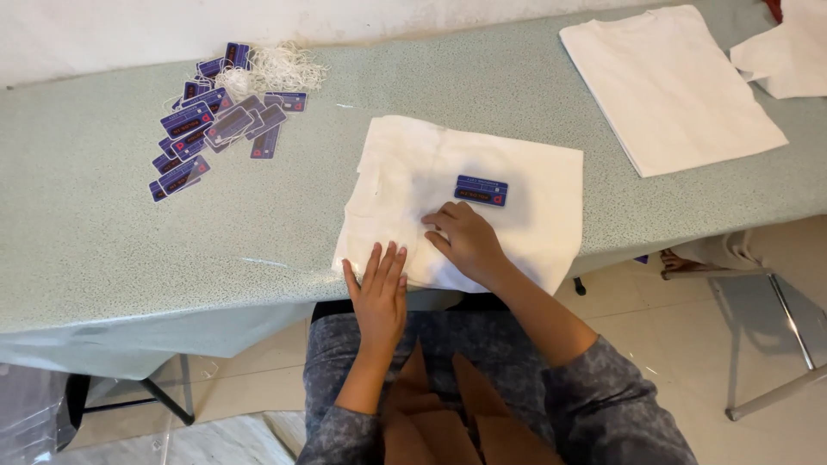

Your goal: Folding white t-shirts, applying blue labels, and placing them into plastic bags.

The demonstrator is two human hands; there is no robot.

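Note:
A folded white cloth point(525, 185) lies at the near edge of the green speckled table point(103, 232). On it rests a small dark blue tag point(481, 190) with red print. My right hand point(463, 241) lies on the cloth just below the tag, fingers curled and pointing left, close to the tag but apart from it. My left hand point(379, 293) presses flat on the cloth's near left edge, fingers spread. Neither hand holds anything.
Several more blue tags point(215, 129) lie scattered at the far left, beside a tangle of white string point(276, 69). A stack of folded white cloths point(668, 82) sits far right, with another white cloth point(788, 52) at the corner. Metal chair legs point(775, 344) stand on the floor at right.

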